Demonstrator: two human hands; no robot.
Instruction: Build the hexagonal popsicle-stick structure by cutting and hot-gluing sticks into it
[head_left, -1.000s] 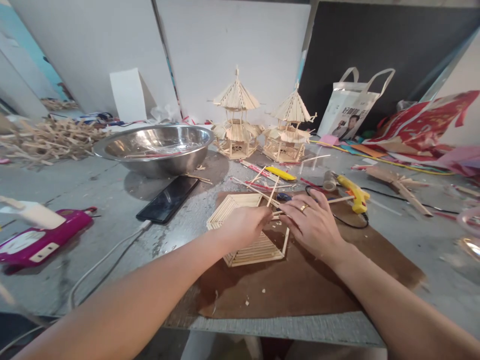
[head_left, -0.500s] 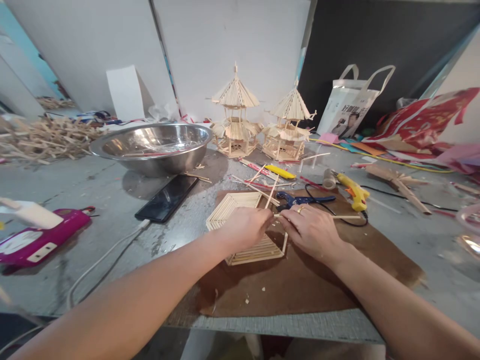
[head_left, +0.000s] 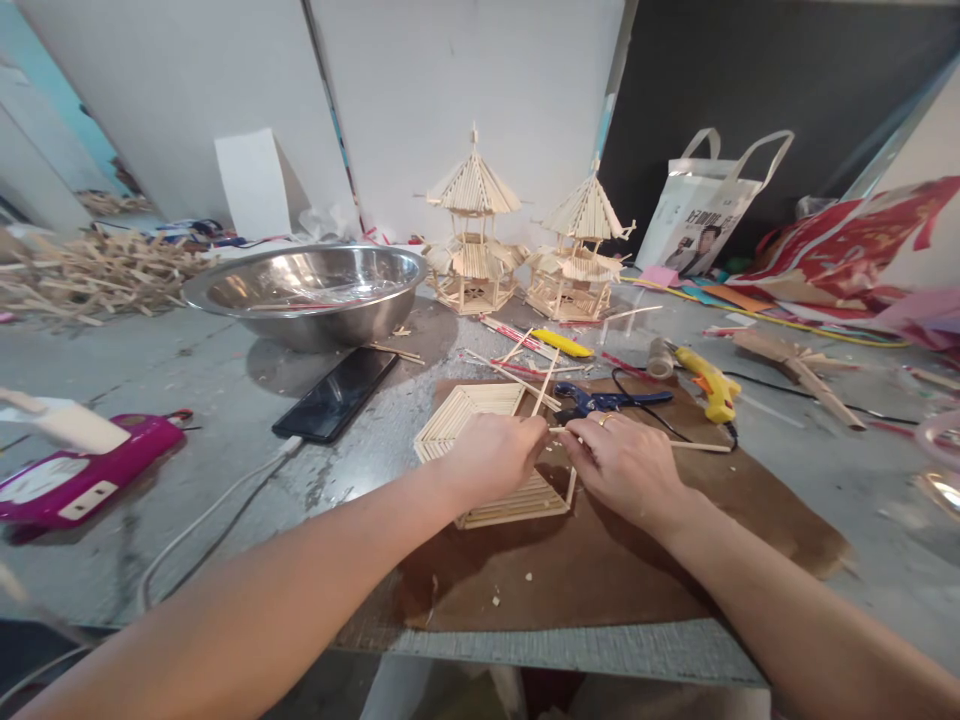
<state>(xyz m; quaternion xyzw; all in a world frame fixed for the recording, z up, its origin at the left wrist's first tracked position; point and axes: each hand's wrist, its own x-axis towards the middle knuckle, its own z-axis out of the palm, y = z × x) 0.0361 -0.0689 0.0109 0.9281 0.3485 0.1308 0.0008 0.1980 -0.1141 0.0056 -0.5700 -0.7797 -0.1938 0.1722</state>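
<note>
My left hand [head_left: 499, 455] is closed, fingers pinched around one end of a thin wooden stick. On the right, my right hand [head_left: 630, 460] grips the same wooden stick [head_left: 703, 446], whose far end sticks out past the knuckles. A short stretch of it shows between the two hands. Beneath my left hand lies a hexagonal panel of wooden sticks [head_left: 514, 503], partly covered by that hand and forearm. Blue pliers [head_left: 641, 398] lie just beyond my right hand. The brown board [head_left: 570, 590] is under the panel.
Two stick pagodas [head_left: 474, 200] stand at the back, beside a steel bowl [head_left: 330, 325]. A phone [head_left: 337, 395] with a cable and a purple power strip [head_left: 112, 465] lie left. Right are a yellow glue gun [head_left: 709, 385] and wood pieces. A yellow cutter [head_left: 561, 344] lies among scraps.
The right end of the stick has dipped slightly. Both hands stay in nearly the same place, and the view has shifted a little.
</note>
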